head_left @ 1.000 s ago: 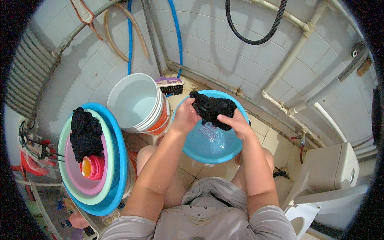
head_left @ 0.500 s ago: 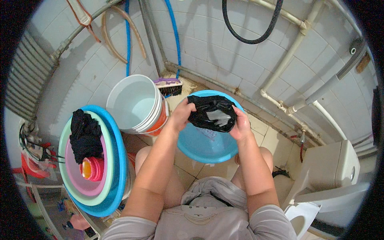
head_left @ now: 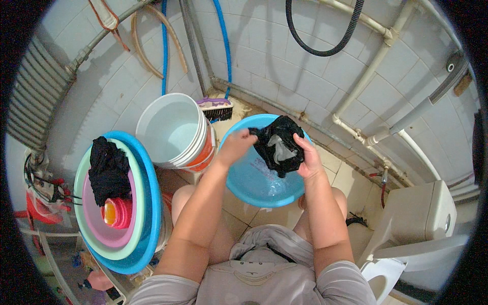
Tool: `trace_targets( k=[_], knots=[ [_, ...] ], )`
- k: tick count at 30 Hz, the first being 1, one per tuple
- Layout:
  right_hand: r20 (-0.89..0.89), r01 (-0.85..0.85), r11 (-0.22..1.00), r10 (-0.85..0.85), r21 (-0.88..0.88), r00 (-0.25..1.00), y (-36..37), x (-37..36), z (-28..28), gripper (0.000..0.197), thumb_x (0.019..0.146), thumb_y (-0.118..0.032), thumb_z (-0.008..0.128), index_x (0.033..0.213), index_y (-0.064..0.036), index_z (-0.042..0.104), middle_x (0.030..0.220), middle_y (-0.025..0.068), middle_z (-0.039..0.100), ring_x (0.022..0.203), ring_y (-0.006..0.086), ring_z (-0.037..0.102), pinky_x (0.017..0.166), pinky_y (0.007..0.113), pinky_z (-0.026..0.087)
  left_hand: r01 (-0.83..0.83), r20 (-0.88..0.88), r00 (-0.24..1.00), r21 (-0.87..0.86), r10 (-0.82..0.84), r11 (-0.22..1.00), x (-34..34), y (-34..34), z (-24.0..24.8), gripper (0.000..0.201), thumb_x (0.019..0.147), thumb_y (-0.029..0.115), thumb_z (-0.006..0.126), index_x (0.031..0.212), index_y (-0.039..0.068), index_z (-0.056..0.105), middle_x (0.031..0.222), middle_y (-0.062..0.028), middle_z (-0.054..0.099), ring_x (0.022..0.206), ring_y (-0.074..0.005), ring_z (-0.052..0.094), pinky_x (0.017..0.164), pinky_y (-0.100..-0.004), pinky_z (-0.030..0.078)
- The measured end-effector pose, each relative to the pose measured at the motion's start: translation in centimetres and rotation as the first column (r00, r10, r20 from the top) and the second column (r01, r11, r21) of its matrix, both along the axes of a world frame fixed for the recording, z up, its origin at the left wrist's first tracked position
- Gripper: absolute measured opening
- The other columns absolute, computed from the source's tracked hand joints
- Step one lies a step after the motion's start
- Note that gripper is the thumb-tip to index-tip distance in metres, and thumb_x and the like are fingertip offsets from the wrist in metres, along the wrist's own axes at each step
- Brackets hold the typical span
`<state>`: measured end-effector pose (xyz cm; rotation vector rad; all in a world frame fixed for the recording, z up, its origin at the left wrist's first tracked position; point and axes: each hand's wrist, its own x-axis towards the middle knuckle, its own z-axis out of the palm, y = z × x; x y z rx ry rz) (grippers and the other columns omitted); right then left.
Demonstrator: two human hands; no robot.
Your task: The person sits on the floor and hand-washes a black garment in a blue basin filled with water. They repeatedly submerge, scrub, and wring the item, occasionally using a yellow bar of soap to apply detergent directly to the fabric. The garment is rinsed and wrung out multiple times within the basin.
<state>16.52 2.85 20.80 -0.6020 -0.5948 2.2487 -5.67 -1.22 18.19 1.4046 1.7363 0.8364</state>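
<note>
A wet black garment (head_left: 292, 140) with a shiny grey patch at its middle is held above a light blue basin (head_left: 239, 185). My left hand (head_left: 238, 147), slightly smeared by motion, pinches the garment's left edge. Around its right side my right hand (head_left: 309, 158) is closed, thumb on top. The cloth is bunched and hangs lower in the middle. Below it the basin holds water with a small ripple on its surface. What the garment is exactly cannot be made out.
Left stand nested basins, a pink basin (head_left: 96, 223) innermost, holding black cloth (head_left: 108, 170) and a pink-red container (head_left: 118, 213). A white bucket (head_left: 170, 129) of water stands behind, beside a brush (head_left: 216, 111). At right is a toilet (head_left: 412, 218); pipes (head_left: 366, 73) run along the tiled wall.
The garment went from stretched flat between both hands to bunched and drooping. My left hand shifted slightly toward me, and ripples now show in the basin's water.
</note>
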Motion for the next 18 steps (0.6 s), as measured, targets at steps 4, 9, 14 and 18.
trace_targets(
  k=[4,9,14,18],
  knots=[
    [0.224,-0.031,0.979,-0.015,0.203,0.974,0.3,0.4,1.5,0.031,0.076,-0.009,0.063,0.105,-0.0014,0.055,0.099,0.007,0.061,0.088,0.0194,0.058,0.08,0.034,0.047,-0.297,0.726,0.652,-0.018,0.217,0.955,-0.8,0.5,0.9,0.017,0.08,0.018,0.049,0.09,0.006,0.054,0.086,-0.0027,0.059,0.081,-0.0172,0.056,0.07,-0.0311,0.042],
    [0.726,-0.203,0.751,-0.474,0.629,0.498,1.8,0.4,-2.1,0.03,0.07,0.0,0.061,0.099,-0.0017,0.057,0.096,0.0097,0.062,0.09,0.0223,0.058,0.079,0.031,0.043,-0.305,0.987,0.162,0.031,0.02,0.952,-0.3,0.1,3.2,0.035,0.08,0.02,0.044,0.111,0.003,0.047,0.108,-0.0083,0.056,0.097,-0.023,0.055,0.089,-0.0362,0.04],
    [0.46,0.141,0.513,-0.839,0.847,0.292,2.6,0.0,-3.5,0.021,0.07,-0.003,0.059,0.092,-0.0026,0.059,0.091,0.0133,0.062,0.084,0.0267,0.059,0.077,0.032,0.044,0.333,0.909,0.403,-0.035,-0.108,0.942,0.7,-1.3,5.2,0.037,0.081,0.027,0.052,0.107,0.001,0.057,0.101,-0.011,0.061,0.093,-0.0214,0.056,0.088,-0.0342,0.042],
    [0.254,0.153,0.282,-0.95,0.947,0.181,2.7,-0.1,-3.3,0.027,0.066,0.004,0.054,0.092,-0.0041,0.059,0.092,0.0122,0.061,0.084,0.0301,0.058,0.075,0.032,0.045,0.687,0.399,0.693,-0.116,-0.6,0.717,2.0,-2.4,4.5,0.041,0.087,0.031,0.05,0.114,0.001,0.054,0.104,-0.0096,0.061,0.098,-0.0188,0.056,0.088,-0.0317,0.041]
  ],
)
